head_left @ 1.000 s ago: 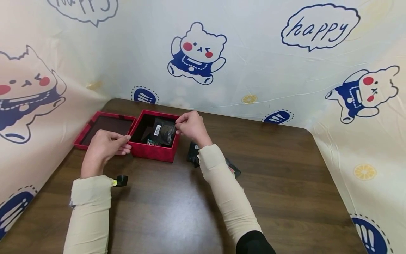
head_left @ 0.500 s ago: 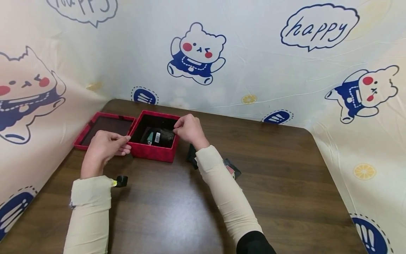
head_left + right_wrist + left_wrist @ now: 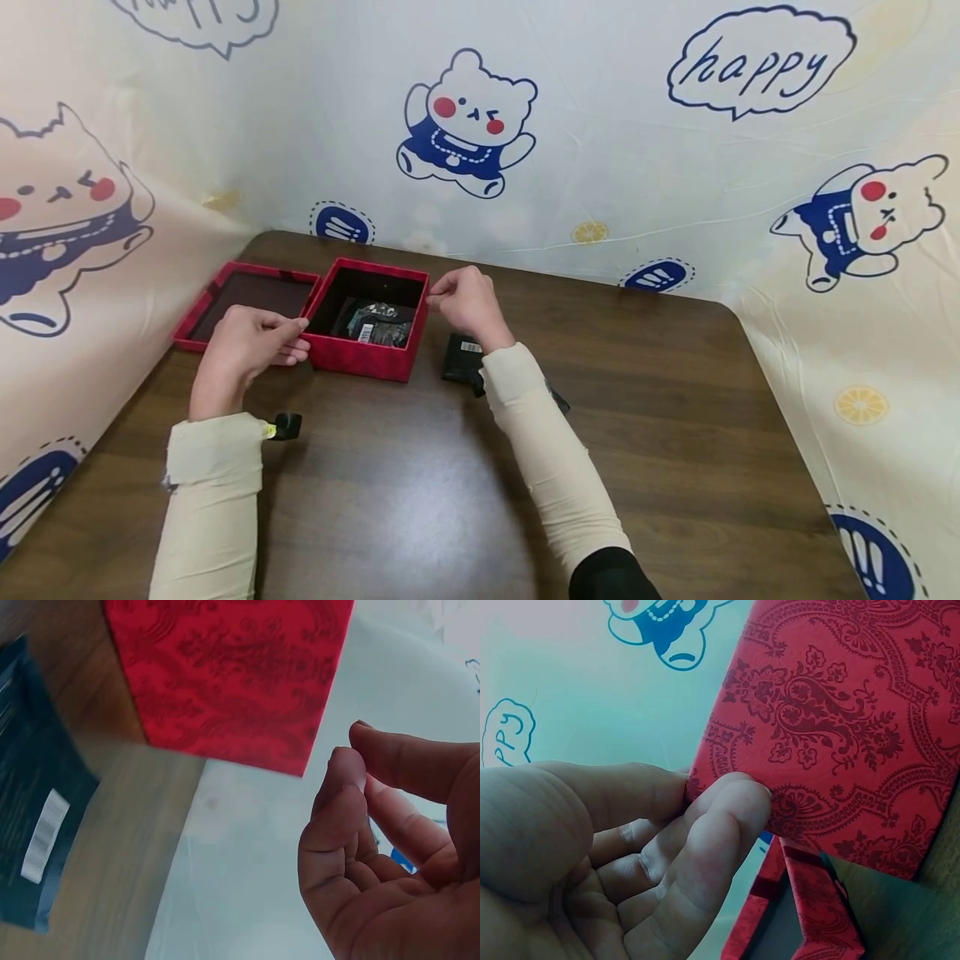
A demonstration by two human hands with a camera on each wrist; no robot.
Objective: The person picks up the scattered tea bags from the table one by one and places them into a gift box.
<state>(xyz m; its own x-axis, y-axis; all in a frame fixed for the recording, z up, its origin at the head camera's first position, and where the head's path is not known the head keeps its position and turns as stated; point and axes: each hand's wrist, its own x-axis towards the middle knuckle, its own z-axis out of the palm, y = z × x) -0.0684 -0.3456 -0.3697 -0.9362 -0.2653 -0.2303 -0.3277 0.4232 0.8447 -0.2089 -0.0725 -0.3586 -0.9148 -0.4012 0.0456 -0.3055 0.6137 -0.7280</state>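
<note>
An uncovered red box [image 3: 360,358] with dark floral patterning stands at the table's back left. My left hand [image 3: 251,346] pinches its near left corner at the rim; in the left wrist view the thumb and fingers [image 3: 731,806] press on either side of the patterned wall. Inside the box lie shiny black packets [image 3: 386,329], one with a white barcode label. Just off the right wall is my right hand [image 3: 472,304], its fingers bent and thumb close to the index fingertip, nothing held. The right wrist view puts a gap between these fingertips [image 3: 341,769] and the box.
The box's lid [image 3: 255,300] rests upturned against the left side of the box. Right of the box, a black barcoded packet [image 3: 457,358] lies on the wooden table [image 3: 390,500], with another packet [image 3: 558,400] mostly hidden by my right sleeve. Printed cloth [image 3: 600,150] surrounds the table.
A black packet near my right fingertips has gone down into the box and now lies low inside. My right hand has drawn back rightward from the rim. The left hand stays put.
</note>
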